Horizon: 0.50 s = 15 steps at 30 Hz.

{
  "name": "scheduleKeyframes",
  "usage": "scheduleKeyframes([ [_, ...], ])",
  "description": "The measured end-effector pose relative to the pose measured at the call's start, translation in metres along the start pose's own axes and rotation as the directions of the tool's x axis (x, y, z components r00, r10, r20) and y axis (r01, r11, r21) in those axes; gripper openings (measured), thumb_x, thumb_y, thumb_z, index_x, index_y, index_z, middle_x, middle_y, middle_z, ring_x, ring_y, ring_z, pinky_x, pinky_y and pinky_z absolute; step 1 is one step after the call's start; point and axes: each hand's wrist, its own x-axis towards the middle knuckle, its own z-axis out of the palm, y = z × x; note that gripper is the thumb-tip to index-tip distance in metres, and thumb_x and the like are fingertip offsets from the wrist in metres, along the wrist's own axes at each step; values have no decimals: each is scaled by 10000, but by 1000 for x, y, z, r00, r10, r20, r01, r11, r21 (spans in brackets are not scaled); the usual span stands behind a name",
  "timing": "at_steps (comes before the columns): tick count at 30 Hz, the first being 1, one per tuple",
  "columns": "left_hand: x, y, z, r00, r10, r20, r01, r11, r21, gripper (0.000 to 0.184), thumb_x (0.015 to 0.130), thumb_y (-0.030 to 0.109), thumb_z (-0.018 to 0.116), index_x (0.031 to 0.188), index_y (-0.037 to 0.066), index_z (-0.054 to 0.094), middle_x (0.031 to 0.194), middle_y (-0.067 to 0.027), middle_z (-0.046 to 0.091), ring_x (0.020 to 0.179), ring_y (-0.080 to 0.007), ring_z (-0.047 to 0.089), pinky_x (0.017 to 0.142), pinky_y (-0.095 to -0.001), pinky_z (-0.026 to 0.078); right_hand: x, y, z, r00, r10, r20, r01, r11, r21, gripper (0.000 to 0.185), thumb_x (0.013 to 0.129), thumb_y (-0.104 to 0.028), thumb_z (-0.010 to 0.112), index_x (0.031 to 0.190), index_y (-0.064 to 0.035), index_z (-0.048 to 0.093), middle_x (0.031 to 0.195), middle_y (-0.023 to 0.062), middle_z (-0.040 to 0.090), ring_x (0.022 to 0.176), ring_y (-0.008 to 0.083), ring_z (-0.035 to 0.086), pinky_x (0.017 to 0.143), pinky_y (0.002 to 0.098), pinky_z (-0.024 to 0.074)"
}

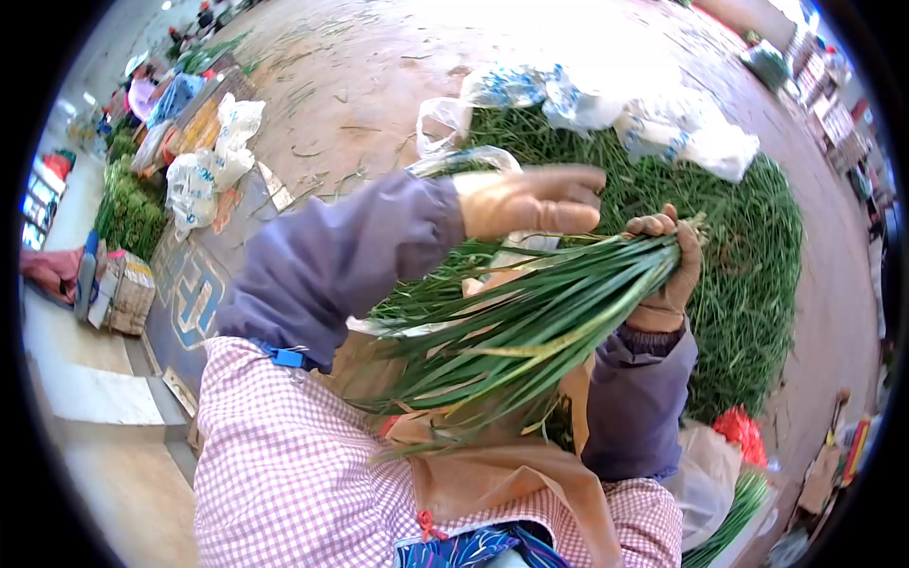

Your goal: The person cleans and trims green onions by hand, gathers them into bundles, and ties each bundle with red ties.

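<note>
My right hand is wrapped round the pale root end of a bunch of garlic chives. The long flat leaves fan out to the left and down over my lap, a few of them yellowed. Just above the bunch, my left hand is stretched out flat, its fingers slightly blurred and nothing in its grip. Both hands look gloved. Behind them lies a large heap of loose chives, partly hidden by my arms. A brown apron covers my lap under the leaf tips.
White plastic bags with blue print lie along the heap's far edge. More bags and a leafy green pile stand at left. A red bag and tied greens sit at lower right. Other people are in the far left background.
</note>
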Motion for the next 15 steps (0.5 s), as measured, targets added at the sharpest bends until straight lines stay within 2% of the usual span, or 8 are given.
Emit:
scheduleKeyframes([
  [2, 14, -45, 39, 984, -105, 145, 131, 975, -178, 880, 871, 727, 421, 1441, 69, 291, 1417, -190, 402, 1274, -340, 420, 1054, -445, 357, -12, -18, -23, 996, -6, -89, 6, 1000, 1, 228, 931, -226, 574, 1075, -56, 618, 835, 17, 641, 839, 223, 622, 852, 468, 513],
  [4, 22, -72, 75, 993, -83, 85, 102, 962, -254, 753, 892, 696, 390, 1297, 62, 376, 1266, -186, 451, 1140, -347, 455, 953, -442, 376, -28, -42, -35, 986, -17, -164, 10, 999, -46, 205, 924, -243, 584, 1017, -64, 619, 828, 20, 639, 831, 225, 621, 836, 472, 503],
  [7, 36, -85, 114, 967, 163, -196, -201, 960, -193, 638, 922, 649, 344, 1083, 51, 503, 1041, -180, 525, 939, -358, 508, 801, -439, 404, -40, -69, -63, 943, -54, -330, 41, 998, -45, 168, 894, -233, 631, 945, -74, 622, 805, 31, 637, 796, 222, 618, 831, 458, 506],
  [10, 31, -89, 142, 887, 338, -315, -414, 884, -217, 657, 953, 601, 298, 868, 41, 630, 815, -174, 598, 738, -368, 561, 650, -436, 432, -51, -77, -77, 903, -62, -425, 46, 998, -48, 169, 887, -232, 639, 914, -67, 615, 783, 49, 633, 751, 235, 618, 796, 469, 521],
  [11, 22, -89, 148, 962, 196, -188, -267, 811, -520, 571, 949, 569, 363, 1007, 42, 578, 937, -176, 588, 847, -358, 563, 730, -438, 444, -54, -75, -80, 889, -63, -453, 50, 998, -40, 171, 888, -233, 639, 908, -67, 610, 781, 54, 632, 742, 238, 617, 784, 474, 524],
  [12, 11, -90, 151, 996, 86, -17, -70, 654, -753, 540, 945, 536, 428, 1145, 44, 527, 1060, -179, 578, 956, -348, 564, 810, -441, 457, -57, -73, -81, 885, -73, -460, 52, 997, -58, 176, 887, -234, 639, 909, -64, 596, 780, 52, 626, 734, 241, 618, 765, 475, 528],
  [13, 0, -88, 154, 984, 20, 179, 153, 429, -890, 571, 941, 503, 493, 1284, 46, 475, 1182, -182, 567, 1065, -338, 566, 890, -443, 469, -58, -72, -86, 873, -69, -483, 60, 998, -33, 187, 884, -241, 642, 926, -66, 590, 781, 48, 620, 741, 239, 622, 757, 476, 527],
  [15, -20, -72, 164, 922, -107, 372, 384, 130, -914, 647, 935, 444, 570, 1424, 49, 420, 1301, -189, 558, 1183, -335, 562, 979, -453, 476, -60, -67, -92, 872, -35, -487, 51, 998, 20, 197, 878, -251, 650, 933, -72, 588, 784, 42, 617, 738, 234, 624, 748, 481, 524],
])
